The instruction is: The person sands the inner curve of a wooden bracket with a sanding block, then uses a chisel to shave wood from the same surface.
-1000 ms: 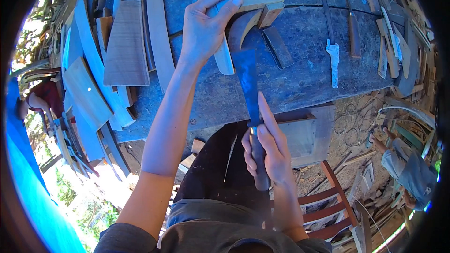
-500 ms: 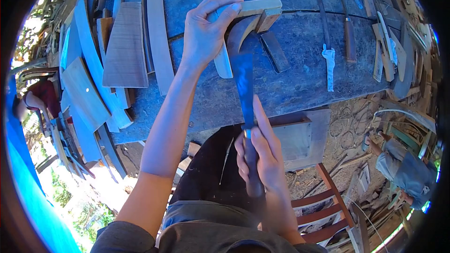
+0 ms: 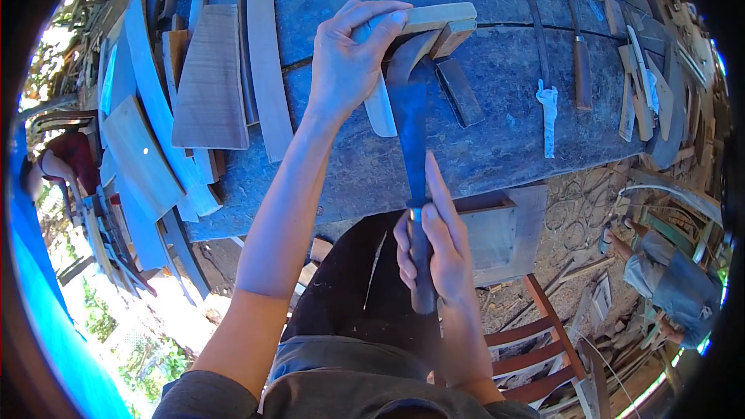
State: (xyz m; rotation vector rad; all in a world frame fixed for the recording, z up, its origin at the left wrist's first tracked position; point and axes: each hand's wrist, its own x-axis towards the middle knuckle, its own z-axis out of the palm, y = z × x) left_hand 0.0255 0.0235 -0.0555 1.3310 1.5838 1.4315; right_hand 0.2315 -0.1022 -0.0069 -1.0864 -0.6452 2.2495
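On the workbench (image 3: pixel 497 140), left hand (image 3: pixel 349 58) still grips the wooden piece (image 3: pixel 423 23); right hand (image 3: pixel 434 244), closed around the chisel (image 3: pixel 411 155), has moved slightly back.

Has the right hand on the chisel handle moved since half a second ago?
Yes. The right hand and chisel slid slightly back toward the body, away from the wooden piece on the bench.

Loose planks (image 3: pixel 208 81), two chisels (image 3: pixel 580 58) on the workbench (image 3: pixel 504 128); red chair (image 3: pixel 535 341) below.
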